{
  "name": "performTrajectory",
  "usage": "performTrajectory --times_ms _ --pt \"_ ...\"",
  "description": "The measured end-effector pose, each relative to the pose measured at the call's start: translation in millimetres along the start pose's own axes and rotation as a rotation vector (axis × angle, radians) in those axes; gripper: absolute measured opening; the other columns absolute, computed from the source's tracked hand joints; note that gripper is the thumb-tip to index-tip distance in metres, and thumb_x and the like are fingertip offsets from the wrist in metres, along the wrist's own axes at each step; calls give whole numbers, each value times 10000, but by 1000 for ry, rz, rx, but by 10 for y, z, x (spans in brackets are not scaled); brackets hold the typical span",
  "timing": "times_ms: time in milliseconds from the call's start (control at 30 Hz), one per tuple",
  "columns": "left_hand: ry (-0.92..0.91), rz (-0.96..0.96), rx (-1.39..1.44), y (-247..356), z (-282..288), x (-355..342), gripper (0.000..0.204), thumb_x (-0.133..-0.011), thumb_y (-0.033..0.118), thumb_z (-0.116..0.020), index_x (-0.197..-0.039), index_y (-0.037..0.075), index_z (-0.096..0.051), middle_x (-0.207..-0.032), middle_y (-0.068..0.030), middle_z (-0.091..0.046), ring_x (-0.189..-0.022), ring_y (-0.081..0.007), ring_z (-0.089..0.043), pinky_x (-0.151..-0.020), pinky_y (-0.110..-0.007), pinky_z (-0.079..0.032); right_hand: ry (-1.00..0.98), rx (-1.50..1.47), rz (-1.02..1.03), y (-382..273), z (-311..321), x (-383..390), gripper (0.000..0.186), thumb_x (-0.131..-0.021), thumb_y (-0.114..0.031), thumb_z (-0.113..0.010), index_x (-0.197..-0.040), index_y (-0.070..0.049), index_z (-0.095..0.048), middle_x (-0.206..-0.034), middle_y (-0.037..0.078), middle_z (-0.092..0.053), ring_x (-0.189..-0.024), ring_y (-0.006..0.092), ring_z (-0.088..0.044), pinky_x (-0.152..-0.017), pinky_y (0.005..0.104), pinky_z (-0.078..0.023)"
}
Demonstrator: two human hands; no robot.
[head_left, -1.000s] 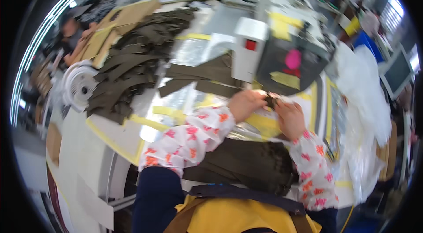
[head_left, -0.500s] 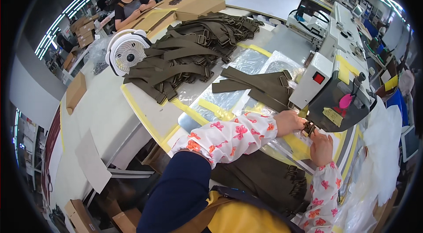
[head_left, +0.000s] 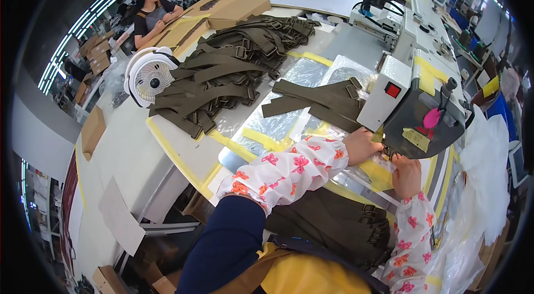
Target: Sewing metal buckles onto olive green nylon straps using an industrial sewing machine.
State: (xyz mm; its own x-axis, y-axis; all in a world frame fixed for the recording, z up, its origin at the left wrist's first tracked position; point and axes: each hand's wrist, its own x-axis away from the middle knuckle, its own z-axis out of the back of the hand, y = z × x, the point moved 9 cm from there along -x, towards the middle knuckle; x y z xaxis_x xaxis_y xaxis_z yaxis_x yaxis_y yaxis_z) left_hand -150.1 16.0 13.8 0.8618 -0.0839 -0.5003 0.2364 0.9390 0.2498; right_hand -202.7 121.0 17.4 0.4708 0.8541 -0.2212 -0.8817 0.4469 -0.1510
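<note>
The workpiece, a dark olive woven webbing strap with a small dull-metal buckle (head_left: 387, 152), lies between the two hands, just below the machine head with a white housing and dark grey cover (head_left: 409, 110). Only the buckled end shows clearly; which length of webbing it belongs to cannot be told.

Right hand (head_left: 407, 176): fingers curled, tips narrowed together on the near side of the buckle. Left hand (head_left: 362, 146): fingers bent toward the same end from the left; the tips are partly hidden, so whether they pinch or only press cannot be told.

Handling, judged by appearance: the piece is light. The webbing is flat, flexible along its length and stiffer across its width, with little tendency to slip. The buckle is rigid, smoother, and likely to pivot. Neither part looks fragile. Take hold of the webbing flat, beside the buckle, and steady the frame at its outer edge. Keep fingertips outside the area under the machine head. Similar straps form a tangled olive pile (head_left: 222, 77) farther left; interlocked buckles may snag, so lift singly.
</note>
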Motion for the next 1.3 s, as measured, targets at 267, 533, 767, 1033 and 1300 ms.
performTrajectory --times_ms 267,533,767,1033,1300 --pt "-217 48 -35 27 -129 19 175 -757 179 -534 -915 157 -606 -794 -64 -592 -802 -256 -575 -692 -371 -438 75 -30 45 -80 56 49 339 -650 18 -512 -978 -18 -594 -985 120 -608 -958 256 -552 -881 395 -366" --pt "82 -446 -166 535 159 118 226 -744 154 -516 -965 115 -548 -1013 44 -547 -939 -148 -517 -804 -284 -410 13 59 39 -223 -47 194 359 -651 -8 -550 -1007 -39 -589 -1114 110 -578 -1021 235 -530 -954 454 -324" --pt "-185 -268 -96 339 -43 150 207 -751 163 -521 -952 125 -559 -1057 34 -569 -970 -141 -527 -833 -282 -407 -17 33 39 -196 -38 175 360 -652 -16 -558 -1009 -46 -593 -1136 107 -573 -1015 235 -533 -951 453 -328" --pt "-197 -194 41 240 -72 155 157 -783 177 -520 -929 150 -571 -972 17 -608 -958 -122 -561 -880 -328 -361 -64 68 -14 -165 -69 164 323 -669 -28 -554 -984 -67 -612 -1121 99 -585 -995 230 -543 -948 449 -334" --pt "-188 -188 -28 245 -13 138 170 -790 149 -506 -945 177 -569 -911 44 -593 -933 -120 -562 -889 -375 -333 -127 81 0 -160 -80 131 303 -678 -46 -562 -976 -72 -610 -1135 97 -579 -1017 226 -538 -945 447 -339"
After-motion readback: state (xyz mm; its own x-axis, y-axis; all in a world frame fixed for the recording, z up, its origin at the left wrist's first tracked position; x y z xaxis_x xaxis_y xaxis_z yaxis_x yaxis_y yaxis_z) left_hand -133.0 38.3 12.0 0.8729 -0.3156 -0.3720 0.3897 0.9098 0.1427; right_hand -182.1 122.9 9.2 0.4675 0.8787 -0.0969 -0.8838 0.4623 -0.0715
